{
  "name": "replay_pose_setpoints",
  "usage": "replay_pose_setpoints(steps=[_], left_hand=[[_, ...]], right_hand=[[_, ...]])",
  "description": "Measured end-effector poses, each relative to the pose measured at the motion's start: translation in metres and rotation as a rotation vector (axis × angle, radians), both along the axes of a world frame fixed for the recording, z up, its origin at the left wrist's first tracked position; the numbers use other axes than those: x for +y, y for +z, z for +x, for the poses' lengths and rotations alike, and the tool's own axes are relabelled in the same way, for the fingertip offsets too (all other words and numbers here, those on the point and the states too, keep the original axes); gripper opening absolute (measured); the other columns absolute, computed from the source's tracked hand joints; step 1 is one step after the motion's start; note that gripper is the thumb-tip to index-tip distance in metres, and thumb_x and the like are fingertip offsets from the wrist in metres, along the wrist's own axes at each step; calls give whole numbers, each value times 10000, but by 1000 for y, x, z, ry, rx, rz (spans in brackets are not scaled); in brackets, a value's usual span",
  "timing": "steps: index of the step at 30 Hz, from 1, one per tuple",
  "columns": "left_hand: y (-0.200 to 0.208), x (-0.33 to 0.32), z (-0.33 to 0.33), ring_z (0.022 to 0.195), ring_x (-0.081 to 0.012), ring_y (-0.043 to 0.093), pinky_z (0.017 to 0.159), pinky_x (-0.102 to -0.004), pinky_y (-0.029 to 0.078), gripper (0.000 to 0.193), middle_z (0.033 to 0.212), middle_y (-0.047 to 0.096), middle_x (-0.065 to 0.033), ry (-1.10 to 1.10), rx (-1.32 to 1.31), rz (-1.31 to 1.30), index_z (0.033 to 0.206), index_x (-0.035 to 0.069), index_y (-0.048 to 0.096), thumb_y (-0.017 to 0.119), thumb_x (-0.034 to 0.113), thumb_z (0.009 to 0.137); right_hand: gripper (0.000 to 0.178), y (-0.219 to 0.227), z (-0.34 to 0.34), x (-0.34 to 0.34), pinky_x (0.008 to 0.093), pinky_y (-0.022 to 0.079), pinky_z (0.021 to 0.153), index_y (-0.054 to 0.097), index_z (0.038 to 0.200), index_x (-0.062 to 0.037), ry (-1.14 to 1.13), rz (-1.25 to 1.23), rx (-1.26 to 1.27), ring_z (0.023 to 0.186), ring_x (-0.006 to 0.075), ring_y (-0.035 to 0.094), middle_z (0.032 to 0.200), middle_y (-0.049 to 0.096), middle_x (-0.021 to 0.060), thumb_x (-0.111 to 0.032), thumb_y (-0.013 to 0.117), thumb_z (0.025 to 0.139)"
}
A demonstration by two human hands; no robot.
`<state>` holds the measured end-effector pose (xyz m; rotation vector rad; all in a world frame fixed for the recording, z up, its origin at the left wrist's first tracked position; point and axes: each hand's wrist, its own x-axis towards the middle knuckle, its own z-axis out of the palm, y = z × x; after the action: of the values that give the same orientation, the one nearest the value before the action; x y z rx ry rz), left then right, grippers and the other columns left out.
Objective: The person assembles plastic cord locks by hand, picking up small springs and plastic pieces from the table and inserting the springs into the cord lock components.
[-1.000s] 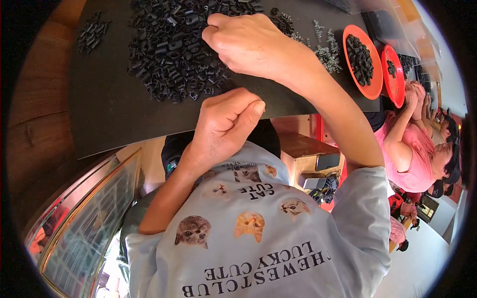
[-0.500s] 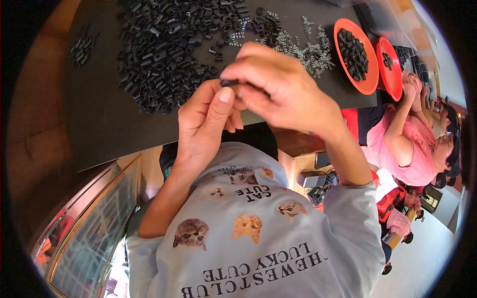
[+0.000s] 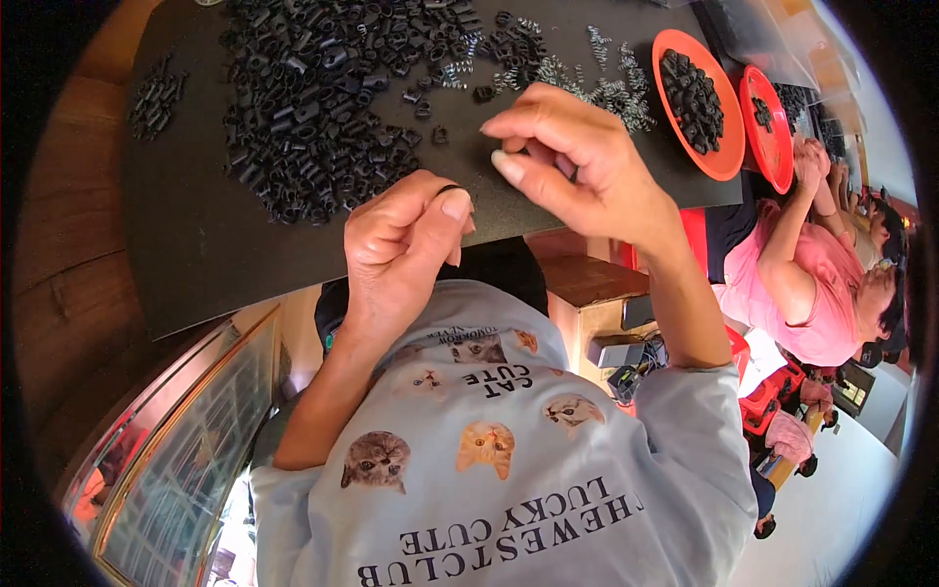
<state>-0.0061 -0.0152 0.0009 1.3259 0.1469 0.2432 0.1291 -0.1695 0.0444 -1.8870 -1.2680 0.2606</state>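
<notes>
At the near edge of the dark table my left hand [image 3: 399, 240] is closed, thumb pressed against the curled fingers. It pinches a small black plastic part [image 3: 449, 189], of which only a thin dark edge shows. My right hand [image 3: 587, 166] hovers to its right, thumb and forefinger apart with nothing visible between them. Beyond my left hand spreads a big heap of short black tubular plastic parts [image 3: 303, 117]. Loose metal coil springs [image 3: 621, 103] lie past my right hand, and a few single black parts rest between heap and springs.
An orange plate [image 3: 725, 164] piled with black parts stands on the right, beside a red plate [image 3: 778, 161] holding a few. Thin dark pieces [image 3: 156, 103] form a small pile at far left. Other people sit along the right; a cardboard box [image 3: 587, 298] is below the table edge.
My right hand has drawn away from my left, to the right, and its fingers have parted. My left hand has stayed nearly in place, still pinching the black part.
</notes>
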Motion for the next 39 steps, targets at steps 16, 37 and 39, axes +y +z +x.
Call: replay_pose_setpoints(steps=[16, 37, 39], left_hand=[[-4, -3, 1, 569, -35, 488, 511, -181, 409, 119, 777, 587, -2, 5, 20, -79, 999, -19, 602, 604, 81, 934], [-9, 7, 6, 561, -45, 474, 491, -176, 364, 228, 789, 601, -25, -61, -51, -281, 1117, -8, 595, 567, 160, 965], [-9, 6, 6, 559, -41, 463, 489, -174, 355, 226, 786, 595, -25, -63, -61, -263, 1113, -6, 599, 568, 160, 964]], right_hand=[[134, 0, 35, 48, 435, 546, 630, 599, 898, -15, 5, -469, -672, 838, 318, 649, 915, 599, 117, -70, 568, 780], [160, 17, 12, 24, 225, 419, 528, 638, 983, -4, -12, 14, 620, 580, 65, 512, 730, 604, 13, -47, 553, 854], [167, 16, 14, 23, 219, 401, 517, 648, 983, -6, 6, -16, 650, 566, 61, 493, 718, 601, 13, -69, 545, 868]])
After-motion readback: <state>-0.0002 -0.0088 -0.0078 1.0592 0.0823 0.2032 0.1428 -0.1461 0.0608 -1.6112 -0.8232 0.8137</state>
